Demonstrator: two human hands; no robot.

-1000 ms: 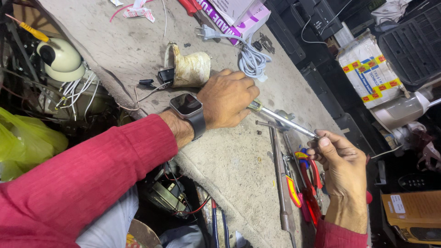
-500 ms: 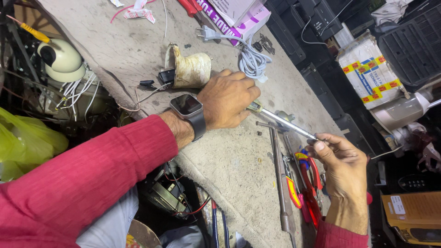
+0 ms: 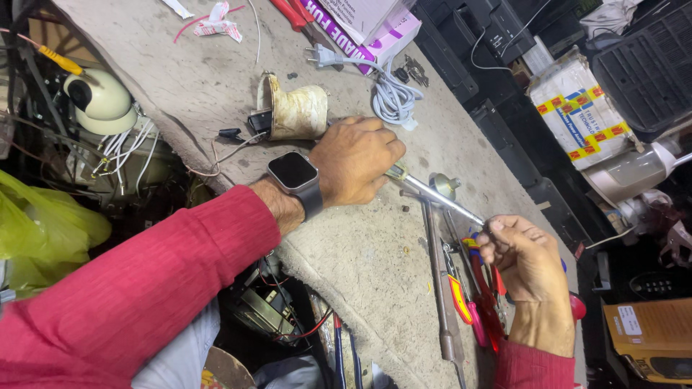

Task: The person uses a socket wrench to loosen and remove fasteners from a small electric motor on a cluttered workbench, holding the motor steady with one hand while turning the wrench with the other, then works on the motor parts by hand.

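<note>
Grey, dusty workbench [image 3: 216,94] runs diagonally across the frame from the upper left to the lower right, with dark shelves of equipment beyond its right edge. Your left hand [image 3: 355,162] sits at the middle of the frame, closed around the handle end of a screwdriver [image 3: 436,198]; a dark smartwatch [image 3: 293,173] is on that wrist above a red sleeve [image 3: 137,288]. The metal shaft runs down and to the right from that fist, just above the bench surface. Your right hand [image 3: 525,259], at the lower right, is curled shut, its fingertips [image 3: 494,229] pinching at the tip of the shaft; whatever small part may be held there is too small to tell. Just under the right hand lie pliers with red and yellow handles [image 3: 461,295] and a long metal tool [image 3: 436,288], flat on the bench. Just above your left hand a dirty cream cylinder [image 3: 295,112] lies on its side with a black part [image 3: 259,122] and thin wires at its open end. To the upper right of it a grey power cord [image 3: 393,97] is coiled with its plug near a purple and white box [image 3: 382,36]. At the far left, below the bench edge, sit a cream round device [image 3: 101,101] and a yellow plastic bag [image 3: 43,230].
</note>
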